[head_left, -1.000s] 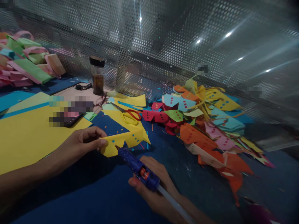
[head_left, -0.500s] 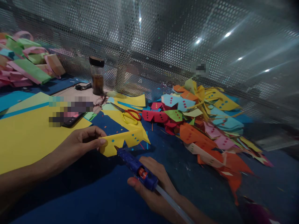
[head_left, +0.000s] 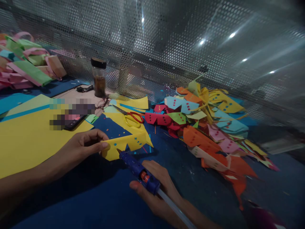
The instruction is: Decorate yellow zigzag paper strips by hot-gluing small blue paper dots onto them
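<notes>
The left hand (head_left: 91, 142) pinched the left end of a folded yellow paper cutout (head_left: 119, 142) between thumb and fingers, keeping it over the blue tabletop (head_left: 78, 197) with its notched edge downward and small blue spots along its front. The right hand (head_left: 164, 184) grasped a blue glue gun (head_left: 137, 168), its fingers curled around the body, and a translucent glue stick (head_left: 175, 207) jutted from the rear. The nozzle pointed at the cutout beside the notch, though I could not tell whether it touched the paper. Just beyond lay scissors (head_left: 128, 115) with red and yellow handles; farther back stood a dark-lidded jar (head_left: 99, 83). A smartphone (head_left: 75, 121), partly blurred, lay on the left by a large yellow sheet (head_left: 28, 146), while spotted paper shapes (head_left: 197, 140) in many colours spread on the right, before a perforated metal panel (head_left: 152, 41)
</notes>
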